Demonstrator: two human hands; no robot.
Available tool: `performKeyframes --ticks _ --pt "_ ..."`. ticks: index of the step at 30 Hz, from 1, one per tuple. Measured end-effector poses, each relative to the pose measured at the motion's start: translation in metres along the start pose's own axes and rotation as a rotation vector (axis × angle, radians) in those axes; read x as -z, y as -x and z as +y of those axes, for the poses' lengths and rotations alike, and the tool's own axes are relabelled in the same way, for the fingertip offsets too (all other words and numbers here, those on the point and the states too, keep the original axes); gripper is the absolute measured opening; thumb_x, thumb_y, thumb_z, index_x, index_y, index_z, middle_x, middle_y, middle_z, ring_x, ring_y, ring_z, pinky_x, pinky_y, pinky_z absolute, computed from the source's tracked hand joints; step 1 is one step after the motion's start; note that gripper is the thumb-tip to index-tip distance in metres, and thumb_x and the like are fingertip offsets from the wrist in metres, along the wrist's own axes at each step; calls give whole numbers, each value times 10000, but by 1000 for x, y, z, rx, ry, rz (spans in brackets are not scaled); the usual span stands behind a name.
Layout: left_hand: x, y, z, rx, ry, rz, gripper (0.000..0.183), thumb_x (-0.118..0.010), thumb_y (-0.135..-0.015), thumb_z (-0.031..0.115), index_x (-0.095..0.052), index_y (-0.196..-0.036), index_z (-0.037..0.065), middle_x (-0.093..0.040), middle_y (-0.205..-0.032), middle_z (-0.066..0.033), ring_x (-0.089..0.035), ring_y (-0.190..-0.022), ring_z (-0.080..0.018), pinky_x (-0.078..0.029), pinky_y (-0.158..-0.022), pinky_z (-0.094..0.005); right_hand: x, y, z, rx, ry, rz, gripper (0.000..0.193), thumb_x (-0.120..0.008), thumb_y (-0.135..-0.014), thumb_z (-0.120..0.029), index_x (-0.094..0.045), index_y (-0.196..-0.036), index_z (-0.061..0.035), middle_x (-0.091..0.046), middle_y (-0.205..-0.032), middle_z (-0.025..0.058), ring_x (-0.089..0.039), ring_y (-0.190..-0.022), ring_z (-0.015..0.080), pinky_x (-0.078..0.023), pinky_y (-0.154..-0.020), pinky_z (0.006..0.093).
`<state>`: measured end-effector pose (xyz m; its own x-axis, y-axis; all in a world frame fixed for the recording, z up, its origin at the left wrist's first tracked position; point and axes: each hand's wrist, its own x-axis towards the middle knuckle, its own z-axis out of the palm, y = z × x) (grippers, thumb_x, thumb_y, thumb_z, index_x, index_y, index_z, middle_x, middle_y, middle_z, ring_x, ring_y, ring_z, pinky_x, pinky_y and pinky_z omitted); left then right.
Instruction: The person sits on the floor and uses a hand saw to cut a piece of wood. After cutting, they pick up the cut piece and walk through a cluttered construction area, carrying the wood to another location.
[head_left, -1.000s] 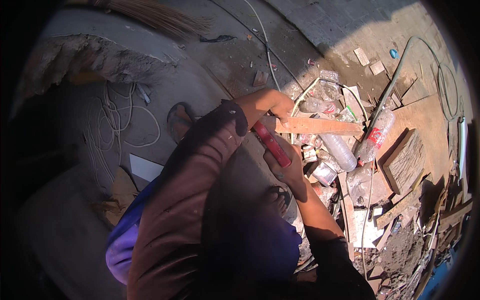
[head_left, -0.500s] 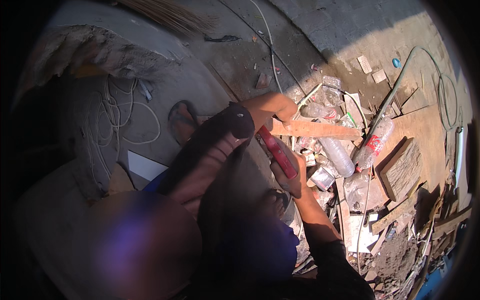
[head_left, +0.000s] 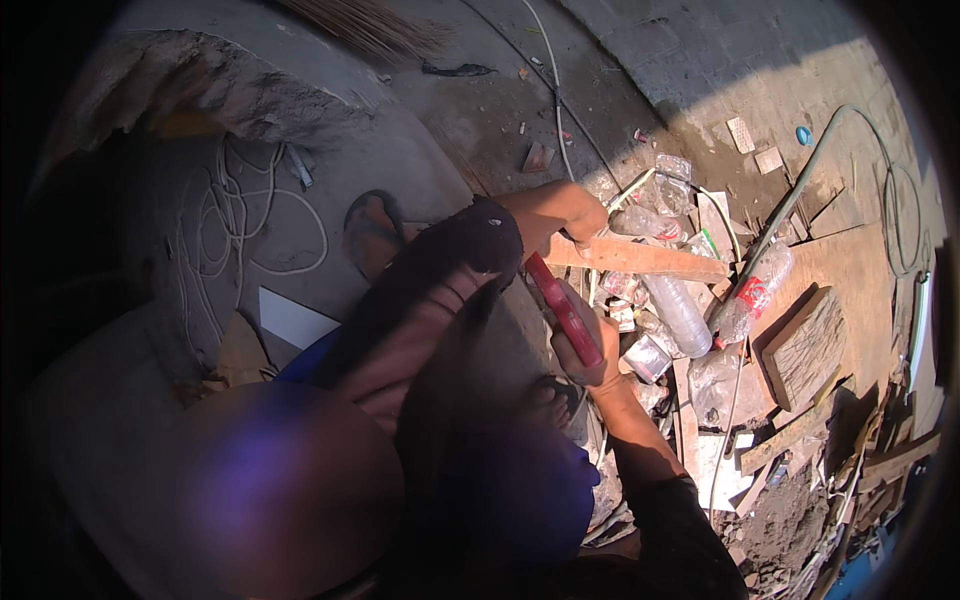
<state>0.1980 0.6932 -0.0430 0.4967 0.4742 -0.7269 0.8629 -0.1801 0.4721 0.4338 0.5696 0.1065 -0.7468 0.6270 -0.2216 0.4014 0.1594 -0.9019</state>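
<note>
My left hand [head_left: 580,215] reaches round my bent knee and grips a light brown wooden plank [head_left: 650,258] near its left end. The plank lies level across the top of a litter heap. In my right hand [head_left: 585,350] is a long, narrow red tool [head_left: 568,315], held slantwise with its upper end close to the plank's left end. Its working part is hidden by my knee and the shade, so its kind is not clear. Next to the plank lie a clear plastic bottle [head_left: 680,315] and another bottle with a red label [head_left: 757,292].
Wood scraps and a thick broken board [head_left: 803,348] fill the right side. A green hose [head_left: 805,170] runs behind the bottles. Coiled white cable [head_left: 238,225] and a white panel [head_left: 293,318] lie on the left. A sandalled foot [head_left: 372,235] rests by my knee.
The whole view has shifted slightly. Both hands, the plank and the red tool keep nearly the same places relative to one another.
</note>
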Motion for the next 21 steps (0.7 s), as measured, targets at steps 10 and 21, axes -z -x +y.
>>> performKeyframes --ticks 10,21 --pt "-10 2 -25 -45 248 -71 475 -852 -825 458 -733 -934 12 -719 -844 -165 -666 -801 -301 -491 -713 -489 122 187 -37 -72 272 -141 596 -731 -758 4 -665 -1350 -19 -765 -1037 197 -768 -787 254 -577 -668 337" --pt "-14 11 -22 -124 221 -62 614 -839 -807 506 -758 -1161 12 -759 -1070 -214 -720 -1012 -377 -546 -862 -479 17 7 -31 -2 36 -134 624 -672 -757 -35 -625 -1378 -58 -701 -815 174 -682 -645 341 -554 -670 401"
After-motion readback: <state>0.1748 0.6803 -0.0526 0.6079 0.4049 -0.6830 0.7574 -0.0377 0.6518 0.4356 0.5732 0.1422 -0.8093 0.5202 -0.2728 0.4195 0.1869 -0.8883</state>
